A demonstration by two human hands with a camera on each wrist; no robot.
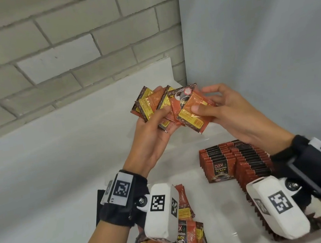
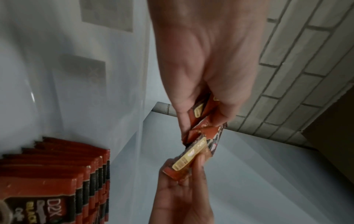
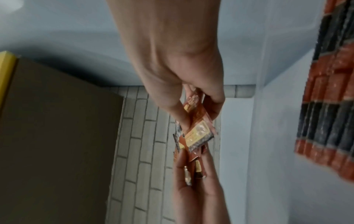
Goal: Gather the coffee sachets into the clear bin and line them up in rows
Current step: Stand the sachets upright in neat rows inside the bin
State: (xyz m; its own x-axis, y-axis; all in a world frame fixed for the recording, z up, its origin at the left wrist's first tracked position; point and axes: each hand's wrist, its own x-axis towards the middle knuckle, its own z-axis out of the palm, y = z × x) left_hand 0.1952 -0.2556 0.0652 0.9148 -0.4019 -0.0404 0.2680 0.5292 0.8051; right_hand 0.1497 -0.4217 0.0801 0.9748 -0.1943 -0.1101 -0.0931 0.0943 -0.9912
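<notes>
A good share looks done: two rows of red-and-black foil coffee sachets [image 1: 236, 160] stand on edge, packed tight, inside the clear plastic bin [image 2: 80, 84]. The left hand [image 1: 152, 130] grips a messy fan of orange-brown sachets [image 1: 152, 103] above the bin, thumb clamped across them. The right hand [image 1: 222, 108] pinches one sachet [image 1: 191, 112] at the fan's edge, apparently squaring the bunch. More loose sachets [image 1: 185, 240] lie on the white counter [image 1: 39, 181] near the wrists, so I'd judge the gathering partway through.
</notes>
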